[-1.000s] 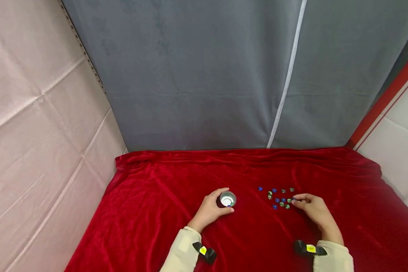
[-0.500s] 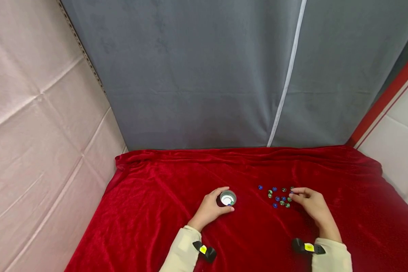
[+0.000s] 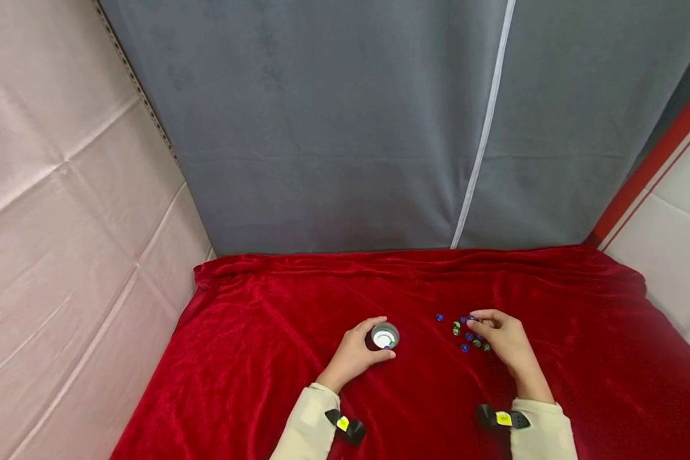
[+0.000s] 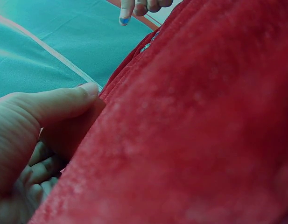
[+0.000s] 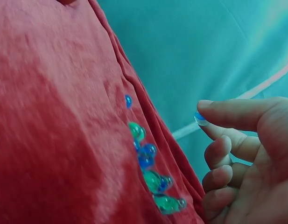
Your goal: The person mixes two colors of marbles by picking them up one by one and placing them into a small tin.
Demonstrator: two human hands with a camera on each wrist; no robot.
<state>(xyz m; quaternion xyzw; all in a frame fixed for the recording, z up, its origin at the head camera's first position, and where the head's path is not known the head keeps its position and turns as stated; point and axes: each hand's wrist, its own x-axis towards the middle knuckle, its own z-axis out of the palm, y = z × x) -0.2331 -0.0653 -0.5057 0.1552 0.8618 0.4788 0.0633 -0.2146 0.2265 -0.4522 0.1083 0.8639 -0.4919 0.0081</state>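
My left hand point(image 3: 353, 354) grips a small dark round cup point(image 3: 386, 326) with a pale inside, thumb on the near side and fingers around the far side. A blue and a green marble show at the bottom of it. In the left wrist view the cup's brown wall point(image 4: 71, 133) sits below the thumb. My right hand point(image 3: 507, 338) pinches a blue marble point(image 5: 199, 119) between thumb and forefinger, its other fingers curled. It is held above the loose blue and green marbles point(image 3: 476, 344) on the red cloth, and the hand hides some of them.
Red velvet cloth point(image 3: 276, 370) with wrinkles covers the table. Behind it hangs a grey curtain point(image 3: 333, 140) with a white strip. Pale panels point(image 3: 80, 223) stand at the left, and a white panel with a red edge rises at the right.
The right hand has moved left and slightly away across the scattered marbles, carrying the blue marble up from the cloth. The left hand and cup have stayed in place.
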